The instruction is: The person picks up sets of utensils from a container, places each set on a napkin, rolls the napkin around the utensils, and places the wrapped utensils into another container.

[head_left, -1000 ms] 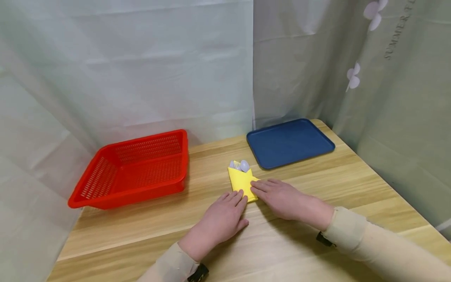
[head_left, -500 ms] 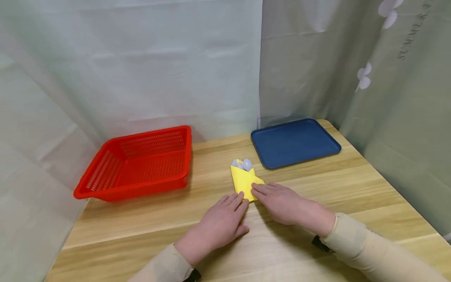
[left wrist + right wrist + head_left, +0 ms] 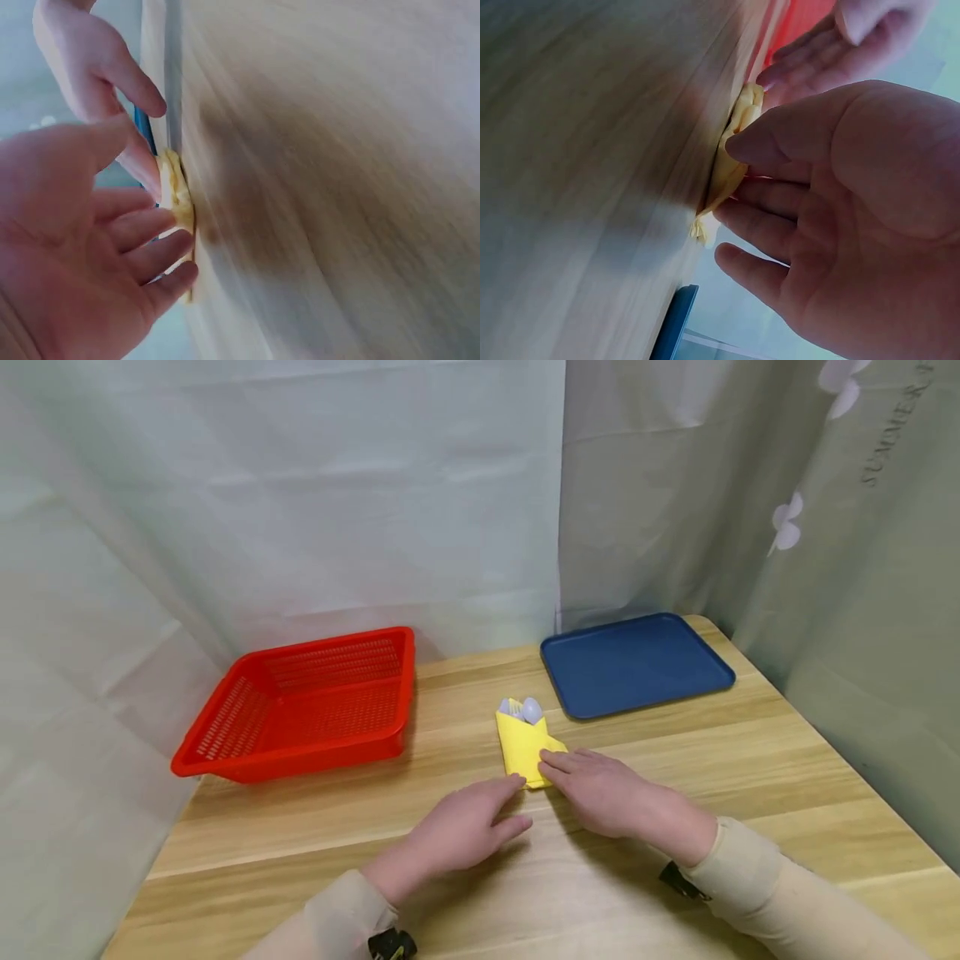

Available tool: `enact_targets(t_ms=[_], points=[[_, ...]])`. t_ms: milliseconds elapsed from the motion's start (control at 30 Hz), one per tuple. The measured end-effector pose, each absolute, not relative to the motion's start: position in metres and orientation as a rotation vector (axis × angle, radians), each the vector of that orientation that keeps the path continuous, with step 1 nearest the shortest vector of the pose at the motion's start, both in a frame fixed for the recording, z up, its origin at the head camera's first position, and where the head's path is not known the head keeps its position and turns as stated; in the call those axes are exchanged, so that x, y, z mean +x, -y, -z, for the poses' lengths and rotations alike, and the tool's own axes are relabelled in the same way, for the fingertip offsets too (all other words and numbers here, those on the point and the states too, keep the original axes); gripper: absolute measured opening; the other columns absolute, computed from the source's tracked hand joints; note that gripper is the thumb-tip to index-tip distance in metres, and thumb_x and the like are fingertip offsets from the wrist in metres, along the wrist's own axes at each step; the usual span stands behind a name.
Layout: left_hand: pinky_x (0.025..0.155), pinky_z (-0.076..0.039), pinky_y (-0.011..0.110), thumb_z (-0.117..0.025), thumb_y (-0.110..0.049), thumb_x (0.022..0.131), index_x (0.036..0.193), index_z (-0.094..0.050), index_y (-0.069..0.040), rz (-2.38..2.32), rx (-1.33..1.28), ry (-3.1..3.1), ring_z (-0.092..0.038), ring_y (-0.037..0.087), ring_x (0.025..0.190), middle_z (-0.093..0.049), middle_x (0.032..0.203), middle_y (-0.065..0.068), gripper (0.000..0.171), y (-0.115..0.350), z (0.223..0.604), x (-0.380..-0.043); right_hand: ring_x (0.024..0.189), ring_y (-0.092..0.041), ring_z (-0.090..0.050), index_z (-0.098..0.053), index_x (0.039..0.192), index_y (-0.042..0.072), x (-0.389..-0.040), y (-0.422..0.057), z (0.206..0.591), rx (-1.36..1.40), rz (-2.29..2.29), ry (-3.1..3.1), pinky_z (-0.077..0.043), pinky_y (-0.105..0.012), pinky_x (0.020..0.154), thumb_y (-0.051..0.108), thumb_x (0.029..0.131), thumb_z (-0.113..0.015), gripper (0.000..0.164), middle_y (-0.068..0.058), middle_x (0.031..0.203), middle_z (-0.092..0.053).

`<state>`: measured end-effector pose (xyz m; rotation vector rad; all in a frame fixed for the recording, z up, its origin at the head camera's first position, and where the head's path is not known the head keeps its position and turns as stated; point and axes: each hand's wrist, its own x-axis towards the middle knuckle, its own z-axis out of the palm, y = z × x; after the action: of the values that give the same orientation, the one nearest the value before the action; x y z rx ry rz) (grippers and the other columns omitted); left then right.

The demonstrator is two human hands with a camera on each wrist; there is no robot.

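A folded yellow napkin (image 3: pixel 519 747) lies mid-table in the head view, a pale plastic spoon (image 3: pixel 532 710) and fork (image 3: pixel 515 707) poking out of its far end beside a third pale utensil (image 3: pixel 504 706). My right hand (image 3: pixel 609 795) rests its extended fingertips on the napkin's right flap. At the near left corner is my left hand (image 3: pixel 457 827), fingers extended, thumb apart, fingertips right at the napkin's edge. Seen low from the left wrist, the napkin (image 3: pixel 176 187) is a thin bundle behind the left fingers. In the right wrist view, right fingers partly hide the napkin (image 3: pixel 731 154).
A red perforated plastic basket (image 3: pixel 300 768) stands at the table's left rear. To the right rear lies a flat blue tray (image 3: pixel 637 664). Pale curtains (image 3: pixel 337 510) hang behind the wooden table (image 3: pixel 600 902) and at both sides.
My left hand has drawn back from the top of the napkin to its near left corner, its thumb side turning up. My right hand stays on the flap. The head view has shifted slightly.
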<state>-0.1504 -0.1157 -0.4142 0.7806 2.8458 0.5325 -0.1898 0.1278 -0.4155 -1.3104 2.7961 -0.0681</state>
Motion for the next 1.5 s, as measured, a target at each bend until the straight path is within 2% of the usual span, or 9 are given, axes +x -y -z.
enact_targets(t_ms=[200,367,533,733,967,1067,1167,1300,1500], points=[[0.098,-0.060,0.051,-0.069,-0.029,0.110,0.139,-0.069,0.002,-0.934,0.457,-2.862,-0.074,0.030,0.112,-0.075,0.127,0.014,0.042,0.114,0.413,-0.171,0.151,-0.032,-0.052,-0.058,0.154,-0.004,-0.189,-0.128,0.417,-1.322,0.085,-2.802,-0.045,-0.054,0.120,0.000,0.103,-0.065,0.052,-0.020,0.162,-0.056],[0.089,-0.061,0.045,-0.073,-0.025,0.106,0.127,-0.068,0.003,-1.116,0.231,-2.793,-0.070,0.024,0.096,-0.074,0.109,0.010,0.036,0.112,0.410,-0.187,0.152,-0.033,-0.051,-0.058,0.154,-0.004,-0.189,-0.128,0.417,-1.311,0.085,-2.804,-0.045,-0.054,0.121,0.001,0.103,-0.065,0.052,-0.021,0.162,-0.055],[0.076,-0.059,0.037,-0.075,-0.031,0.105,0.129,-0.062,0.005,-1.188,0.073,-2.693,-0.066,0.022,0.077,-0.070,0.101,0.011,0.046,0.112,0.412,-0.201,0.152,-0.035,-0.050,-0.057,0.155,-0.004,-0.190,-0.128,0.415,-1.297,0.083,-2.805,-0.044,-0.055,0.121,0.001,0.104,-0.065,0.052,-0.021,0.163,-0.053],[0.071,-0.052,0.033,-0.074,-0.031,0.105,0.132,-0.061,0.002,-1.180,-0.129,-2.618,-0.063,0.022,0.072,-0.070,0.089,0.013,0.045,0.104,0.398,-0.200,0.151,-0.037,-0.051,-0.057,0.155,-0.005,-0.192,-0.128,0.417,-1.298,0.068,-2.797,-0.045,-0.055,0.121,0.001,0.103,-0.065,0.053,-0.022,0.163,-0.053],[0.065,-0.043,0.029,-0.074,-0.032,0.107,0.115,-0.063,-0.004,-1.102,-0.219,-2.636,-0.056,0.021,0.068,-0.066,0.077,0.009,0.032,0.099,0.406,-0.208,0.152,-0.036,-0.051,-0.057,0.156,-0.003,-0.191,-0.126,0.416,-1.257,0.072,-2.783,-0.043,-0.054,0.122,0.001,0.104,-0.065,0.053,-0.020,0.165,-0.052],[0.062,-0.042,0.031,-0.078,-0.031,0.104,0.100,-0.065,-0.005,-1.080,-0.238,-2.639,-0.056,0.022,0.066,-0.066,0.074,0.009,0.029,0.101,0.420,-0.222,0.152,-0.036,-0.050,-0.056,0.157,-0.003,-0.190,-0.124,0.415,-1.231,0.077,-2.766,-0.042,-0.054,0.123,0.002,0.104,-0.065,0.053,-0.019,0.166,-0.051],[0.057,-0.044,0.032,-0.082,-0.035,0.100,0.087,-0.066,-0.009,-1.037,-0.189,-2.671,-0.058,0.022,0.062,-0.066,0.070,0.006,0.033,0.107,0.455,-0.247,0.153,-0.036,-0.049,-0.056,0.157,-0.003,-0.190,-0.123,0.414,-1.212,0.068,-2.762,-0.042,-0.054,0.123,0.002,0.105,-0.065,0.053,-0.019,0.167,-0.050],[0.054,-0.046,0.033,-0.086,-0.041,0.096,0.083,-0.066,-0.013,-1.008,-0.146,-2.711,-0.059,0.021,0.059,-0.065,0.068,0.004,0.037,0.111,0.486,-0.267,0.153,-0.035,-0.049,-0.055,0.158,-0.002,-0.191,-0.124,0.415,-1.210,0.049,-2.761,-0.041,-0.054,0.124,0.002,0.105,-0.065,0.054,-0.018,0.167,-0.049],[0.055,-0.042,0.033,-0.086,-0.040,0.097,0.083,-0.066,-0.008,-0.948,-0.202,-2.708,-0.056,0.025,0.059,-0.063,0.069,0.008,0.041,0.097,0.454,-0.251,0.154,-0.035,-0.048,-0.055,0.158,-0.002,-0.190,-0.125,0.415,-1.213,0.041,-2.756,-0.040,-0.053,0.124,0.002,0.105,-0.065,0.054,-0.018,0.168,-0.049]])
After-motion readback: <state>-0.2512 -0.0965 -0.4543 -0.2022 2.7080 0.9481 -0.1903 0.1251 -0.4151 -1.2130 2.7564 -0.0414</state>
